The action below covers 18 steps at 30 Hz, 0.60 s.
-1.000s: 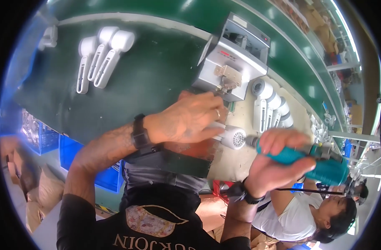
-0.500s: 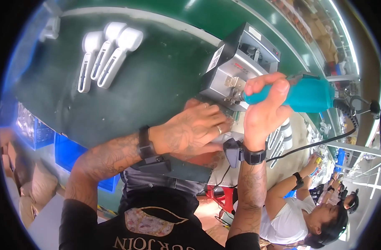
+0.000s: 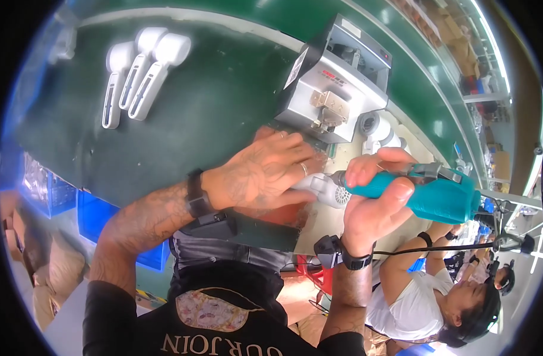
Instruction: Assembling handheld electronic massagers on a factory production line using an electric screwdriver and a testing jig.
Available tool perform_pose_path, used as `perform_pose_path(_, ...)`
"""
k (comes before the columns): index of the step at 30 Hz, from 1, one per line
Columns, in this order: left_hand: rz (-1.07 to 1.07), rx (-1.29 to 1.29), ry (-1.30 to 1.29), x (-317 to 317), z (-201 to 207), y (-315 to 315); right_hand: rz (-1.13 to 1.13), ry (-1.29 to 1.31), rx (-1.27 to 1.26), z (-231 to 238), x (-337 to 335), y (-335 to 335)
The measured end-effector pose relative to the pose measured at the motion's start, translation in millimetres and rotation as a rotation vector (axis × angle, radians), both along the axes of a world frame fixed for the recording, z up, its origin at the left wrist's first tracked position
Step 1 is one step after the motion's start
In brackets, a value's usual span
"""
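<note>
My right hand (image 3: 378, 199) is wrapped round a teal electric screwdriver (image 3: 440, 193), its cord trailing off to the right. The driver's tip meets a white plastic part with a round slotted vent (image 3: 329, 191). My left hand (image 3: 265, 172) grips that white part low over the table, its fingers hiding much of it. Just beyond my hands stands a silver and black screw feeder (image 3: 336, 83), with a metal bracket on its front.
Several white long-handled units with round heads (image 3: 155, 65) lie at the far left of the green tabletop (image 3: 206, 95). More white round-headed pieces (image 3: 381, 130) lie right of the feeder. A co-worker in a white shirt (image 3: 411, 291) sits at the right. Blue bins (image 3: 96, 222) stand lower left.
My right hand has brought the screwdriver down from the feeder's front bracket to the white part in my left hand. The view has shifted slightly.
</note>
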State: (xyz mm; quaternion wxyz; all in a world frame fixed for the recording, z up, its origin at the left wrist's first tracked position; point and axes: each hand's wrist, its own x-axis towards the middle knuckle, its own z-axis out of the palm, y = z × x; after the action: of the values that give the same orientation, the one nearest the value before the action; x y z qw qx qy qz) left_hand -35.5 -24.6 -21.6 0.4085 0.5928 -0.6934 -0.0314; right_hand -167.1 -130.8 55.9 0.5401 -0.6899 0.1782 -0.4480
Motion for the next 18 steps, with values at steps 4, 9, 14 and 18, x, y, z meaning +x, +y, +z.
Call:
perform_pose_path(4, 0.013, 0.014, 0.010, -1, 1, 0, -0.008, 0.000, 0.000, -6, -3, -3)
perform_pose_path(9, 0.005, 0.032, 0.016, -1, 0, -1, 0.018, -0.012, 0.025, -17, -5, -5)
perform_pose_path(14, 0.010, 0.033, -0.010, -3, 3, -2, 0.053, -0.050, 0.018, -21, -3, -8)
perform_pose_path(18, 0.039, 0.066, -0.062, -2, 6, 2, 0.095, -0.055, 0.078, -24, -1, -8)
